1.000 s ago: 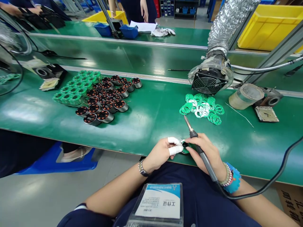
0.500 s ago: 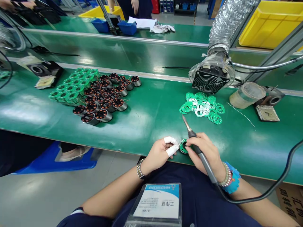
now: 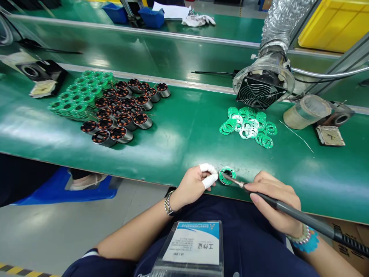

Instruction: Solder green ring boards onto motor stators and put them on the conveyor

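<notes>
My right hand (image 3: 278, 200) grips a soldering iron (image 3: 302, 218) by its dark handle. The iron's tip lies over a round green circuit board (image 3: 227, 176) with a dark centre, near the bench's front edge. This board seems to sit on a round metal part, mostly hidden beneath it. My left hand (image 3: 198, 181), with white covers on thumb and forefinger, is closed in a pinch at the board's left rim. What is between those fingertips, if anything, is too small to make out.
Loose green ring boards (image 3: 248, 125) lie beneath a fan (image 3: 258, 93) on a foil duct. At left stand several copper-wound motor stators (image 3: 121, 111) beside stacked green boards (image 3: 77, 96). A tub (image 3: 307, 111), a solder wire (image 3: 295, 135) and an iron stand (image 3: 331, 134) are at right.
My right hand has moved away from the board to the right, and the iron has swung down so its tip is at the board. My left hand stays at the rim.
</notes>
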The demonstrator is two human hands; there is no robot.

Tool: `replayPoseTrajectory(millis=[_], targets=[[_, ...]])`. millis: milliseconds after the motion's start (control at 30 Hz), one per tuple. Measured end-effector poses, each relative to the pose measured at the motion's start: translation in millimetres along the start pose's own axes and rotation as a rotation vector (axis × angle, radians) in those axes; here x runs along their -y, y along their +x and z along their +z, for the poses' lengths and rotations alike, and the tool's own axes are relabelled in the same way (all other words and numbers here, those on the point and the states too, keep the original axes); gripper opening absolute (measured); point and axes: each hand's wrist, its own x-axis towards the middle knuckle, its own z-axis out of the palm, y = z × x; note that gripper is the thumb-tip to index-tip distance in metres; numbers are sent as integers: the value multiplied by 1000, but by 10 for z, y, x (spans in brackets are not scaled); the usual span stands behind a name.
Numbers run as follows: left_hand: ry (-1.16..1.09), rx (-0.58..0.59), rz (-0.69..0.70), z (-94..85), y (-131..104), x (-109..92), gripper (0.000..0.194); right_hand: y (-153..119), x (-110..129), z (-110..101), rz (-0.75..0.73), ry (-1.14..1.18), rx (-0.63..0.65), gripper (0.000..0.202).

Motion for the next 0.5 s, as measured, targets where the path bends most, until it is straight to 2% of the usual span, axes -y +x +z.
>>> replayPoseTrajectory(millis=[500], targets=[[39, -1, 8, -4, 5, 3, 13, 10, 8, 9, -16, 8, 20, 24]])
